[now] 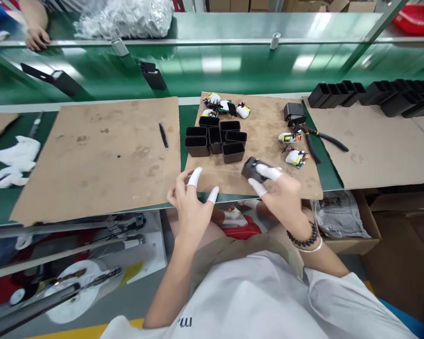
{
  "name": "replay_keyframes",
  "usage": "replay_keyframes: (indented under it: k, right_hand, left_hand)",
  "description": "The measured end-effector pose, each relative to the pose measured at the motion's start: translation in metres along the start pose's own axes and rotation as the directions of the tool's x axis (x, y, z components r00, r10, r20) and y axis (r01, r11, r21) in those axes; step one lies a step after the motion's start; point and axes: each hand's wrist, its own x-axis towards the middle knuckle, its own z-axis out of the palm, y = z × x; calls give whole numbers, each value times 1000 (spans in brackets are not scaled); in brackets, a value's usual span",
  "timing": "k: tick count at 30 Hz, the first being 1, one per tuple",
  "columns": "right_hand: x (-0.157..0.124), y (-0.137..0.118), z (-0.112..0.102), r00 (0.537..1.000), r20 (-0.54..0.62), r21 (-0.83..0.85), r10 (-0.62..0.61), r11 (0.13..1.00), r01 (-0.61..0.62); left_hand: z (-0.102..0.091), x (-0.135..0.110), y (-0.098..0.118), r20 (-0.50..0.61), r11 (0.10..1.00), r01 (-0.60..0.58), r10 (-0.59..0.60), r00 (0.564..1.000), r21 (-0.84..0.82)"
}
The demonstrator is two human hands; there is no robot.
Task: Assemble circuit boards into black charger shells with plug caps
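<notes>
My right hand [277, 190], with white finger cots on thumb and finger, grips a black plastic case [251, 168] just above the cardboard's front part. Nothing is in my left hand [192, 197]; its capped thumb and finger are spread apart near the table edge. In front of both hands stands a group of open black cases [233, 153]. Small circuit boards with white and yellow parts [226, 107] lie behind them. More such boards [297, 158] lie to the right, near another black case [294, 113] and pliers with black handles [325, 137].
Rows of black cases [381, 96] stand at the far right. On the left cardboard [127, 160] lies a black pen-like tool [163, 136]. White gloves [16, 162] rest further left. Black pieces lie on the green belt [212, 70]. Another person's hand [37, 36] rests on the far ledge.
</notes>
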Motion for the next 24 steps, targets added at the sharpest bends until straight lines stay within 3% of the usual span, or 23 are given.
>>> replay_keyframes:
  k: [2,5,8,10,12,15,17,20,24]
  right_hand:
    - [-1,6,3,999,-34,-11,22,1000,-23]
    - [-3,10,8,997,26,0,72,997,-72]
    - [-7,2,12,976,43,260,214,941,-217]
    - [-12,-10,11,928,101,558,359,752,-352]
    - [-16,-24,7,837,283,753,469,432,-497]
    - [-17,-38,-6,685,585,756,434,15,-655]
    - [-13,-42,-14,623,699,695,351,-131,-707]
    - [-8,-40,-21,613,717,685,330,-171,-709]
    - [-2,-29,-24,656,625,723,423,3,-691]
  left_hand:
    - [0,-2,4,-16,999,-36,36,999,-23]
    - [5,-7,13,12,983,-127,130,991,-135]
    - [16,-13,24,78,924,-220,256,964,-313]
    - [26,-16,32,52,871,-287,334,941,-400]
    - [31,-16,40,-66,815,-367,379,923,-449]
    - [26,-11,52,-210,774,-413,356,911,-480]
    - [16,-8,60,-201,786,-373,315,928,-493]
    - [0,-3,70,-134,817,-298,267,954,-494]
    - [-9,-2,74,-85,860,-281,271,959,-427]
